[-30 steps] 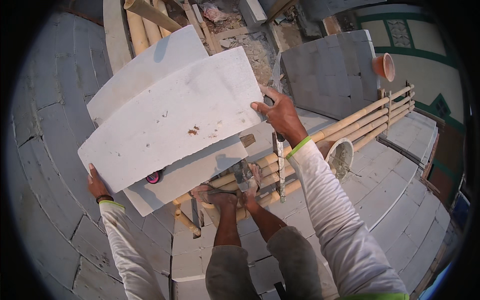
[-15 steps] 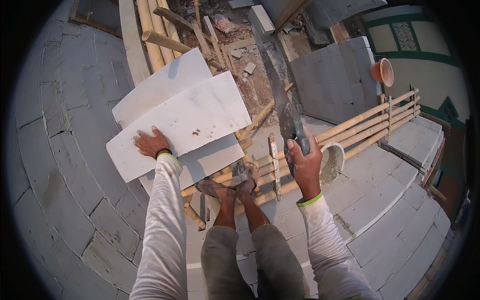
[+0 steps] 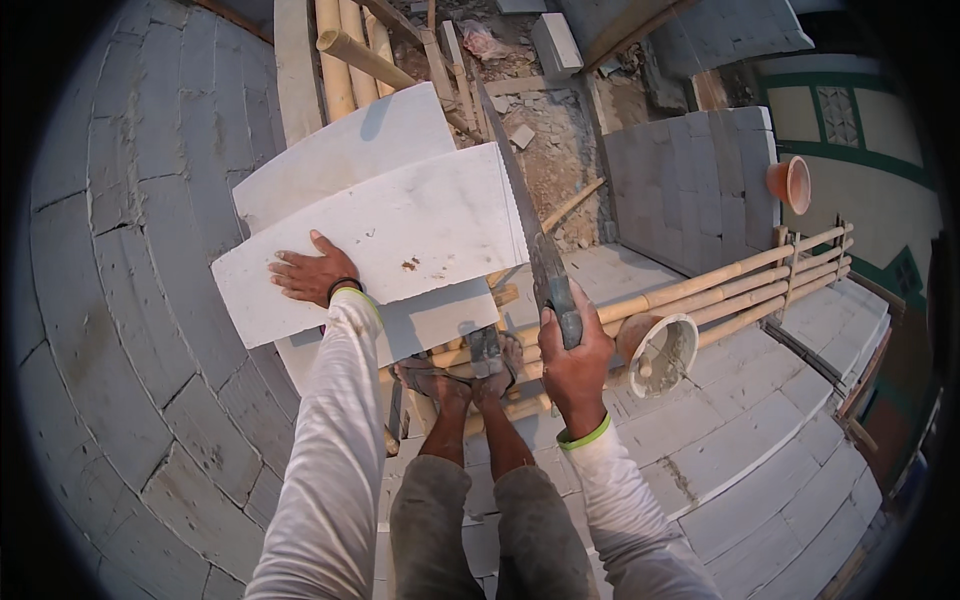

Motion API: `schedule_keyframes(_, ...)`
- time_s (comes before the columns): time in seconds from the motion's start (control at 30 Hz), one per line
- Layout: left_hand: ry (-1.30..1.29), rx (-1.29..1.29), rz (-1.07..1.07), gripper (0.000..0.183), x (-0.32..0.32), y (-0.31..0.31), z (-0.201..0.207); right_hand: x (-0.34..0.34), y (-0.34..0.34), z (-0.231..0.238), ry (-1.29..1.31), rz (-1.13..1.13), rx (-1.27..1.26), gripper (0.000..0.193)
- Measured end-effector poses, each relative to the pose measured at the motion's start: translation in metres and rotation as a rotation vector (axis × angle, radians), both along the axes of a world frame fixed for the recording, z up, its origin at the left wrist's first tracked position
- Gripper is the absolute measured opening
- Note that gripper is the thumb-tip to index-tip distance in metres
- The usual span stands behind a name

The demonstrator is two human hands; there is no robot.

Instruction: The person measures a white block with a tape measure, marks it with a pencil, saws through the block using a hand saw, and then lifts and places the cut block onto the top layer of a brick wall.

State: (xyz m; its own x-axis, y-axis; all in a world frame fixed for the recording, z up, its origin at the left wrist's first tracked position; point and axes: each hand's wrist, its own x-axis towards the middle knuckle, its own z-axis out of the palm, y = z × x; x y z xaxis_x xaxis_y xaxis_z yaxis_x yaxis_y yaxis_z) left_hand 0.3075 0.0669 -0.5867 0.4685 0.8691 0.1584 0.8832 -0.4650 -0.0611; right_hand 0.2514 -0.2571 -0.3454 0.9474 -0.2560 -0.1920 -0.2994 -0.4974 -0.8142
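Observation:
A pale lightweight concrete block (image 3: 430,225) lies across other blocks, tilted in view. My left hand (image 3: 315,270) rests flat on its left part, fingers spread. In my right hand (image 3: 580,365) is the dark handle of a handsaw (image 3: 548,275). Its long blade runs up and away along the right end of the block, the toothed edge beside that end; whether it touches cannot be told. Behind the top block another white block (image 3: 345,150) shows, and a third block (image 3: 440,318) sticks out beneath it, near my feet.
Bamboo poles (image 3: 720,275) run below me as scaffolding. A bucket with mortar (image 3: 662,355) stands right of my right hand. A block wall (image 3: 130,300) rises at left. An orange bucket (image 3: 790,184) sits atop a far wall. Rubble (image 3: 560,150) covers the ground beyond.
The saw has swung left from open space to the block's right end, and my right hand has moved left and slightly down. My left hand stays on the block. The view has shifted slightly.

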Motion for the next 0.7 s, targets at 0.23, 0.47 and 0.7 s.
schedule_keyframes(0.23, -0.254, -0.065, -0.461, 0.060, 0.027, -0.027, 0.021, -0.002, -0.009, -0.006, -0.027, 0.001, -0.006, 0.042)
schedule_keyframes(0.47, -0.046, -0.525, -1.083, 0.033, 0.149, -0.158, 0.040, -0.008, 0.000, -0.021, -0.085, -0.022, 0.080, 0.046)
schedule_keyframes(0.7, 0.028, -1.021, -0.758, 0.028, 0.160, -0.175, 0.043, -0.019, -0.014, -0.026, 0.108, -0.106, 0.225, 0.049)
